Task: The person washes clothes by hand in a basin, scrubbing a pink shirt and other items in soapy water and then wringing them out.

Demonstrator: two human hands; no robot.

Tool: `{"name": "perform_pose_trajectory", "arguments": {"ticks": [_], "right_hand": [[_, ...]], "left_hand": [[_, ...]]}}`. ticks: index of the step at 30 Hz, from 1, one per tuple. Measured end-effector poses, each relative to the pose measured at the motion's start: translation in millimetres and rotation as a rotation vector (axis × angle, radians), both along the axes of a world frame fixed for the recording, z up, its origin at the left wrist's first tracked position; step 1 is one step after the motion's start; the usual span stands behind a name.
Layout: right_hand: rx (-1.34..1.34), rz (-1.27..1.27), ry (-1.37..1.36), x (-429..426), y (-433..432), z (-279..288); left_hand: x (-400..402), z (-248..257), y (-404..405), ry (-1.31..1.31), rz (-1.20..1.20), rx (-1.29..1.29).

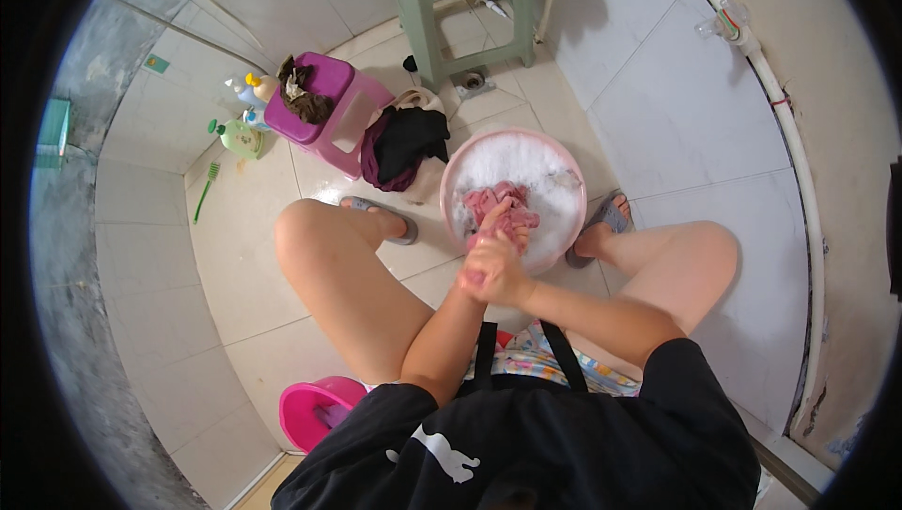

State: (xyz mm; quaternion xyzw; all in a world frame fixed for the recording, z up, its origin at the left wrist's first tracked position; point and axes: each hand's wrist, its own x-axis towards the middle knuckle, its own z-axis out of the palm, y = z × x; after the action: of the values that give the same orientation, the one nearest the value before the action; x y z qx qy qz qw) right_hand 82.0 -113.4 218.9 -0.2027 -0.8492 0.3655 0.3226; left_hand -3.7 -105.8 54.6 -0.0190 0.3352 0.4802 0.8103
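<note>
A wet pink cloth (486,200) is bunched over the near part of a round pink basin (445,193) full of white suds (504,156). My left hand (509,220) holds the cloth low over the foam, with fingers partly covered by its folds. Close to my left wrist, my right hand (495,267) is closed on another part of the same cloth, a bit of which shows below the fingers. The right hand is slightly blurred. A greyish bit of fabric (564,179) pokes out of the foam at the basin's right side.
A purple-and-pink stool (310,122) bears a dark brown cloth (306,98). Black clothing (412,140) lies beside it. Pump bottles (241,138) and a green brush (206,191) are at left. A green stool (416,24) stands behind, near a floor drain (472,80); a magenta bucket (296,404) is near me.
</note>
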Motion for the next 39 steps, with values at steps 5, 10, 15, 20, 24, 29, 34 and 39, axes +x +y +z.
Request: {"name": "perform_pose_trajectory", "arguments": {"ticks": [5,10,15,20,24,29,34,39], "right_hand": [[-0.032,-0.475,0.005,31,88,-69],[0.085,-0.508,-0.004,9,62,-33],[0.108,-0.437,0.007,9,57,-45],[-0.495,-0.920,-0.127,46,114,-82],[-0.515,-1.085,-0.034,62,139,-88],[-0.500,-0.380,0.236,9,57,-15],[0.200,-0.182,-0.172,9,11,7],[-0.086,-0.697,-0.379,33,81,-46]], "left_hand": [[29,103,29,-0.067,0.108,-0.200],[38,108,34,0.004,0.421,-0.398],[35,92,25,-0.029,0.314,-0.313],[24,106,31,-0.168,0.159,-0.024],[6,113,41,-0.091,0.348,-0.230],[17,70,18,-0.276,0.186,-0.074],[20,4,9,0.119,0.270,0.215],[32,97,22,-0.391,0.020,0.077]]}}
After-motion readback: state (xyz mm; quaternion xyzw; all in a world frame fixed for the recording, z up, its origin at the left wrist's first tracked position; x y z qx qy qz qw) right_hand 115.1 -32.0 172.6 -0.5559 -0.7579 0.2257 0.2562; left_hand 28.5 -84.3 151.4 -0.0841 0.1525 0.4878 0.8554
